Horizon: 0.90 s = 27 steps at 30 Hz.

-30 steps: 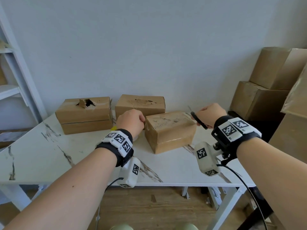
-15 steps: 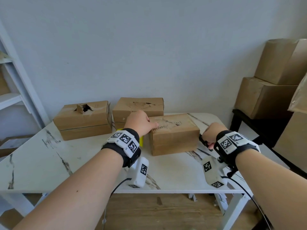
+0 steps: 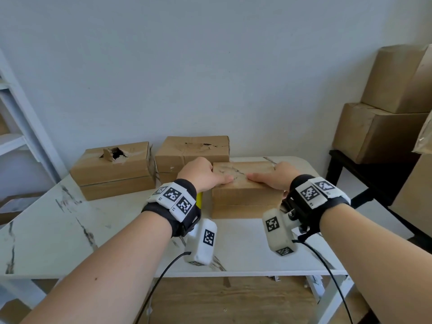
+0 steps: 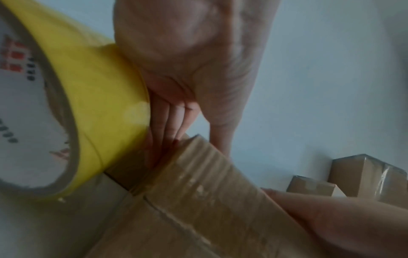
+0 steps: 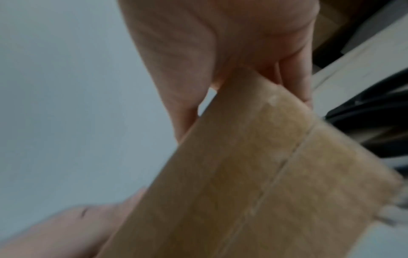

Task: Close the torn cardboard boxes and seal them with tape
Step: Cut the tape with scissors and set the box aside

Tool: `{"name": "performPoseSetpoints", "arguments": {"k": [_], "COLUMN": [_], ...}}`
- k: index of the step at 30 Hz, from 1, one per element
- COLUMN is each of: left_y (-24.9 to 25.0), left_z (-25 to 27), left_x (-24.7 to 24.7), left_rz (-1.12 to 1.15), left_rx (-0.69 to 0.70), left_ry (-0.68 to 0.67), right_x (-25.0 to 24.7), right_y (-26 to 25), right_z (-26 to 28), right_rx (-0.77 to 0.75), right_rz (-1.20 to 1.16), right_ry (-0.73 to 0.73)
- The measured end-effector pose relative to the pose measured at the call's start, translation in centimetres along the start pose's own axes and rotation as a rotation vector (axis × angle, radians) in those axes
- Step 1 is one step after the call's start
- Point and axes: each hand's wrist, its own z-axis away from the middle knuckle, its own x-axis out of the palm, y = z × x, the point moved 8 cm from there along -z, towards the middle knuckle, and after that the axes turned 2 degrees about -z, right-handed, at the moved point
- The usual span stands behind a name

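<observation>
Hands first: my left hand (image 3: 205, 175) and right hand (image 3: 274, 177) lie flat, fingers extended, on the front box (image 3: 245, 195) near the surface (image 3: 70, 225) edge (tape roll (image 4: 84, 97) beside it). I'd press outward evenly to bed the tape.

White marbled table (image 3: 58, 232) against the wall, bearing three cardboard boxes and a tape roll.

Left box (image 3: 114, 170) has a torn hole on top; middle box (image 3: 191, 152) sits at the back with a ripped top; near box (image 3: 245, 197) stands in front, yellow tape roll (image 4: 92, 90) just beside its left end.
</observation>
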Motion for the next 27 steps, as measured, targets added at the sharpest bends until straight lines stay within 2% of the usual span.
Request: {"name": "performPoseSetpoints", "arguments": {"k": [6, 11, 13, 16, 21, 25, 27], "left_y": [-0.3, 0.2, 0.6, 1.4, 2.3, 3.7, 4.4], "left_z": [0.7, 1.6, 2.0, 2.7, 3.5, 3.7, 3.6], "left_x": [-1.3, -1.8, -1.9, -1.8, -2.2, -1.8, -1.7], "left_rz": [0.172, 0.31, 0.327, 0.367, 0.367, 0.277, 0.297], "left_rx": [0.012, -0.031, -0.018, 0.012, 0.028, 0.06, 0.071], "left_ry": [0.08, 0.074, 0.069, 0.069, 0.111, 0.129, 0.145], "right_x": [-2.5, -3.2, -4.3, -5.2, -6.0, -6.9, -7.7], "right_y": [-0.4, 0.3, 0.0, -0.8, 0.1, 0.5, 0.8], "right_z": [0.7, 0.8, 1.2, 2.0, 3.4, 4.3, 4.7], "right_rx": [-0.046, -0.088, -0.127, -0.189, -0.239, -0.28, -0.279], "right_rz": [-0.122, -0.361, -0.437, -0.526, -0.597, -0.43, -0.427], "right_ry": [0.081, 0.134, 0.181, 0.165, 0.108, 0.227, 0.269]}}
